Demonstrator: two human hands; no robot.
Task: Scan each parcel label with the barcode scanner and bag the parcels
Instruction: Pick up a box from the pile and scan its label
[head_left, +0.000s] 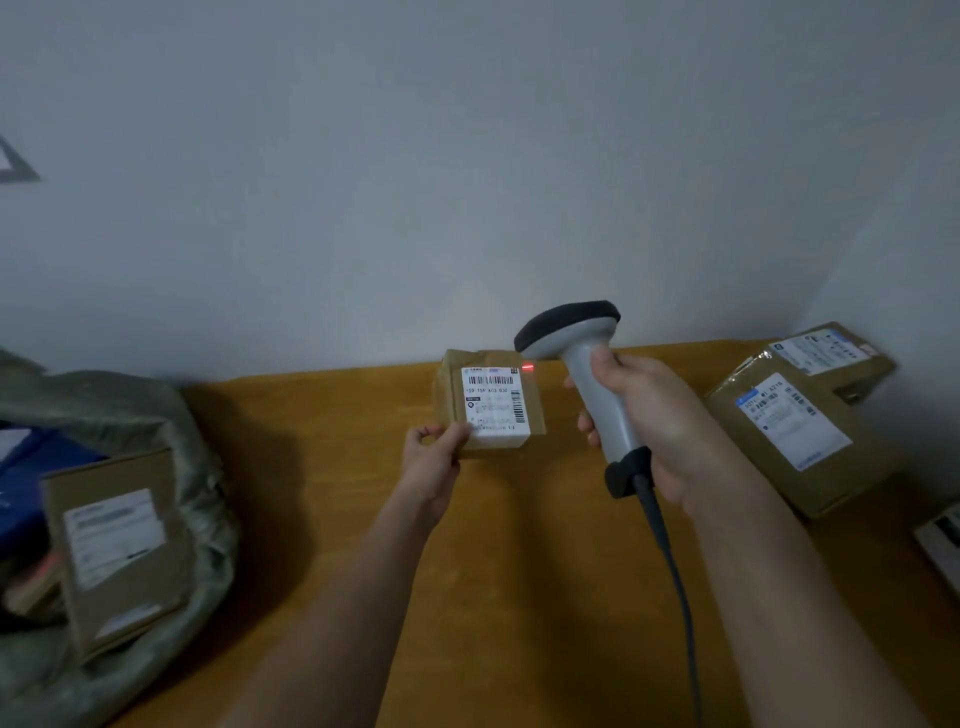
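Your left fingers (441, 434) pinch the small parcel (491, 402) at its lower-left corner; your right fingers (589, 428) wrap the scanner (597, 384). The red spot (528, 368) seems to sit just upper right of the label (493, 408), so the barcode lies down-left of the beam.

My left hand (434, 457) pinches the near left corner of a small brown parcel (488, 402), tilting its white label (494, 406) up toward me. My right hand (652, 423) grips the grey handle of the barcode scanner (587, 364), head aimed left at the parcel; a red spot (528, 368) glows at the label's upper right corner. The scanner's dark cable (670, 561) trails down beside my right forearm. Right of that hand, two larger labelled boxes (795, 431) lie on the wooden table (519, 571). Far left of my left hand, a green sack (197, 467) gapes open with a labelled box (117, 551) inside.
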